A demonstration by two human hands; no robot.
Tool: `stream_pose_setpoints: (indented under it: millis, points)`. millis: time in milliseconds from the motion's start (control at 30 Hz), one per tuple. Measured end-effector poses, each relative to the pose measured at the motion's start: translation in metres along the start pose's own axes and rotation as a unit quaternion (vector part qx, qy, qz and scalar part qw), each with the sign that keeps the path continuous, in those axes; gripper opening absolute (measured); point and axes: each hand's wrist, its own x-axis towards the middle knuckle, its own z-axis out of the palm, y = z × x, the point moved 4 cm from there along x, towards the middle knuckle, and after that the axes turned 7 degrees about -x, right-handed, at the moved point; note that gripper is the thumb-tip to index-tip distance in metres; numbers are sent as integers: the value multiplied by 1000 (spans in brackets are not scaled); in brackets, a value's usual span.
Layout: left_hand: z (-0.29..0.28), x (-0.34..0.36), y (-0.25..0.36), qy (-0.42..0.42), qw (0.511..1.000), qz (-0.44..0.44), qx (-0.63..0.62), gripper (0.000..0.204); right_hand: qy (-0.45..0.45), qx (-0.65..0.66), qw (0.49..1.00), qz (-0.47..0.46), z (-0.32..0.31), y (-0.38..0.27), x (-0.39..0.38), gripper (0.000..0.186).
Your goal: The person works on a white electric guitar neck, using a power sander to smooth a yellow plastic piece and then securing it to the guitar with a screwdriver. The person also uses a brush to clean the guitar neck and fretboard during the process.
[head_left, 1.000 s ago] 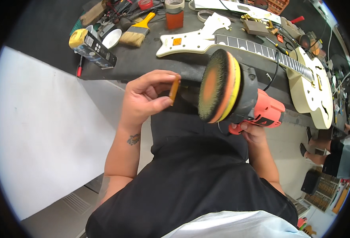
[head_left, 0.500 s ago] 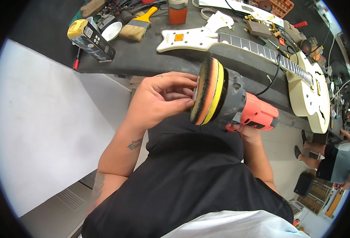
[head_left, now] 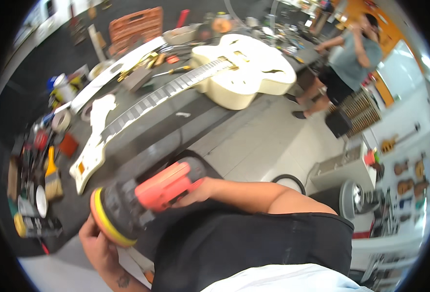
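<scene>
- Head view, right hand: wrapped around the handle side of a red and black power polisher; the fingers are partly hidden by the tool.
- Head view, left hand: raised to the working side of the round foam pad, yellow and orange at its rim; whether the fingers grasp anything cannot be told, as the pad hides part of them.
- Head view, polisher: held in front of the torso, near the close edge of the dark surface, its pad turned toward the lower left.
- Head view, surface: a cream guitar lies face up, headstock toward the polisher. A yellow-handled brush lies left of the headstock, near a white dish. An orange case is at the far side.
- Head view, background: a co-worker stands beyond the guitar, upper right.
</scene>
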Motion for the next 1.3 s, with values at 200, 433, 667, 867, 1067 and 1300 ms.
stream_pose_setpoints:
  millis: [200, 433, 667, 867, 1067, 1300]
  points:
    - [4, 12, -10, 15, 999, -17, -36, 35, 45, 38, 998, -12, 2, -5, -12, 41]
    - [14, 12, -8, 19, 994, -90, -50, 39, 95, -122, 968, -196, -1, -5, -18, 43]
    - [19, 5, -1, 17, 991, -125, -39, 47, 19, 3, 988, -152, 0, -11, 1, 56]
    - [13, 15, -17, -68, 988, -120, -63, 61, -45, -158, 969, -187, -10, 5, -9, 50]
    - [15, 3, 11, -75, 996, -32, -44, 54, -25, -61, 997, -42, -12, 40, -32, 69]
    - [16, 5, 18, -68, 993, -59, -75, 54, -30, -172, 960, -220, -25, 12, -18, 76]
